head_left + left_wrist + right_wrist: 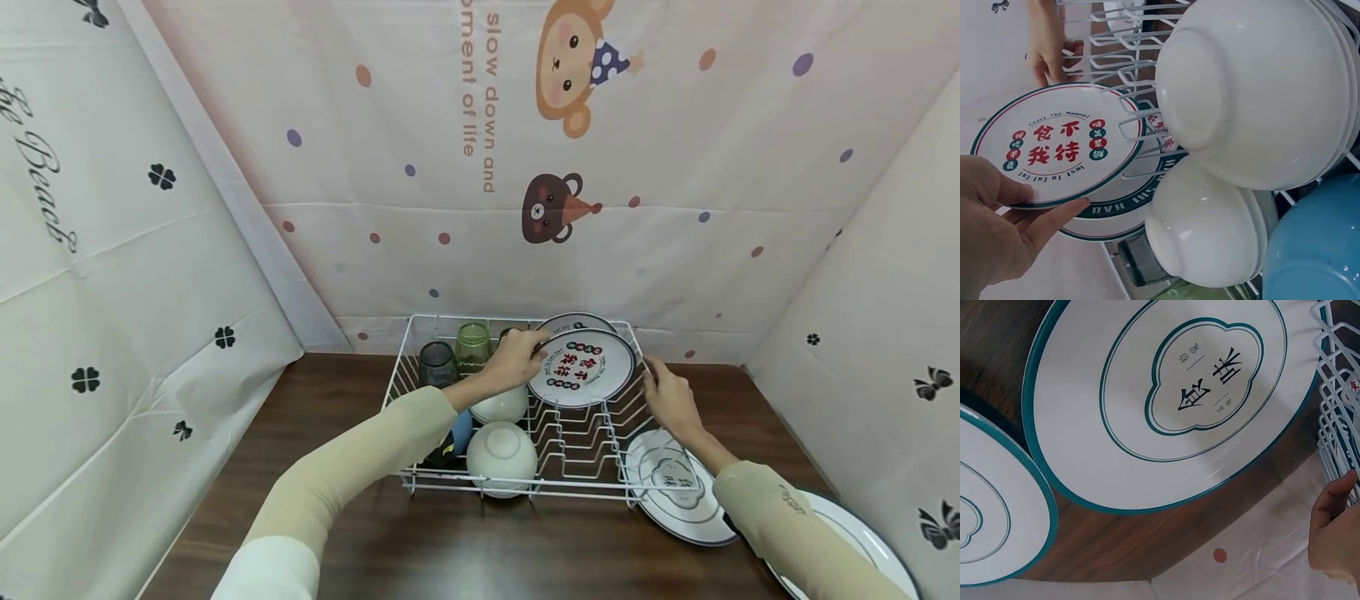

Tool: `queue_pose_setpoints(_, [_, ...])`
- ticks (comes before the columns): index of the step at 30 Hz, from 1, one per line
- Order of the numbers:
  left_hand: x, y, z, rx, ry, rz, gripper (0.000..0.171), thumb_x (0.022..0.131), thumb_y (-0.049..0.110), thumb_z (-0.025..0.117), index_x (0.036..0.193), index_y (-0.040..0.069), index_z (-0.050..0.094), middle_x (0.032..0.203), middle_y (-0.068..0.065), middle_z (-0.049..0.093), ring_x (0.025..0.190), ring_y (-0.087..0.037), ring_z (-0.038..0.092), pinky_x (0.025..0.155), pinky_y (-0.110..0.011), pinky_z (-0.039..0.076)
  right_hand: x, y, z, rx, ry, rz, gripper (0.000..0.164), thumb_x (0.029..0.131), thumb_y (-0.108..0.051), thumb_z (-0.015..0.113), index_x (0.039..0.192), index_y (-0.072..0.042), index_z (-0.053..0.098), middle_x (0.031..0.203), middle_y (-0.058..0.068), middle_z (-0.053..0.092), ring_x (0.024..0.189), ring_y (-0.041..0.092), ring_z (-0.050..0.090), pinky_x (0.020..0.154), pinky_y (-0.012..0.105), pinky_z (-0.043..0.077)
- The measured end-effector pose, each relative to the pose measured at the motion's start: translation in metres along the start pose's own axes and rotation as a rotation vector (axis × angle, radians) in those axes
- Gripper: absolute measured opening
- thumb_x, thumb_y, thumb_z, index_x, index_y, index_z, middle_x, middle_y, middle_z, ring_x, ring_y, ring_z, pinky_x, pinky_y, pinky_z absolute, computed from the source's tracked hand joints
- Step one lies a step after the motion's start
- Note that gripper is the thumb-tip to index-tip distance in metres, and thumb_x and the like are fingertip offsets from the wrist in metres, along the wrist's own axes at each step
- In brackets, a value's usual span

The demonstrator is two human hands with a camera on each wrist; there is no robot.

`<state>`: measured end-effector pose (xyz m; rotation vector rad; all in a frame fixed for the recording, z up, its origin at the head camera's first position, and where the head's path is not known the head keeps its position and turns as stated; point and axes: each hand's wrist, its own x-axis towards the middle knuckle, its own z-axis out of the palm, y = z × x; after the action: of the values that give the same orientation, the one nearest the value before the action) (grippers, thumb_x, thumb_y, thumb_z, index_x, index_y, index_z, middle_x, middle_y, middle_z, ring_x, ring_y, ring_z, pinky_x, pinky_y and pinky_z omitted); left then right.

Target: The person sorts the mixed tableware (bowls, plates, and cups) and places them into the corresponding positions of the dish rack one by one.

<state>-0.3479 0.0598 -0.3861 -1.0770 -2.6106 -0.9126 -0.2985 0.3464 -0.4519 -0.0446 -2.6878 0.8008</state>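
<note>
My left hand (pixel 517 358) pinches the left rim of a white plate (pixel 581 368) with red characters, thumb on its face and fingers behind. In the left wrist view that plate (pixel 1060 140) leans in front of another plate (pixel 1132 206) with a dark green lettered band. Both are at the back of a white wire dish rack (pixel 585 483). My right hand (pixel 670 402) grips the rack's right side wire, its thumb (pixel 1341 487) on the near side. White bowls (pixel 501 454) sit upside down left of the plates.
Back left in the rack stand a dark glass (pixel 437 364) and a green glass (pixel 473 343). A blue bowl (pixel 1316 244) lies beside the white bowls. Right of the rack, a large plate (pixel 675 487) and another large plate (pixel 855 533) lie on the brown table (pixel 450 558).
</note>
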Motion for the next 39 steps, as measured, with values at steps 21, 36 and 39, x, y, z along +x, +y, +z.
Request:
queue_pose_setpoints(21, [-0.002,-0.007,0.013,0.043,-0.126,-0.040,0.035,0.099,-0.005,0.050,0.129,0.001,0.066,0.053,0.006,0.031,0.046,-0.005,0.023,0.048,-0.018,0.023,0.005,-0.004,0.000,0.028,-0.060,0.026,0.044,0.111,-0.018,0.032,0.148,0.003,0.044,0.082,0.020,0.072,0.055,0.017,0.064,0.053,0.031,0.045])
queue_pose_setpoints(36, [-0.005,-0.012,0.017,0.035,-0.185,-0.030,0.029,0.100,0.001,0.055,0.127,0.000,0.066,0.060,-0.002,0.052,0.048,-0.006,0.034,0.050,-0.019,0.029,0.000,-0.004,0.000,0.081,-0.083,0.033,0.044,0.111,-0.017,0.032,0.149,0.003,0.042,0.080,0.022,0.072,0.057,0.024,0.068,0.053,0.032,0.049])
queue_pose_setpoints(39, [-0.004,-0.012,0.016,0.038,-0.198,-0.005,0.029,0.102,0.005,0.056,0.129,-0.001,0.065,0.073,-0.011,0.068,0.052,-0.006,0.045,0.052,-0.017,0.035,-0.001,0.000,0.000,0.076,-0.082,0.049,0.045,0.111,-0.018,0.032,0.150,0.002,0.041,0.080,0.022,0.072,0.058,0.026,0.069,0.053,0.032,0.049])
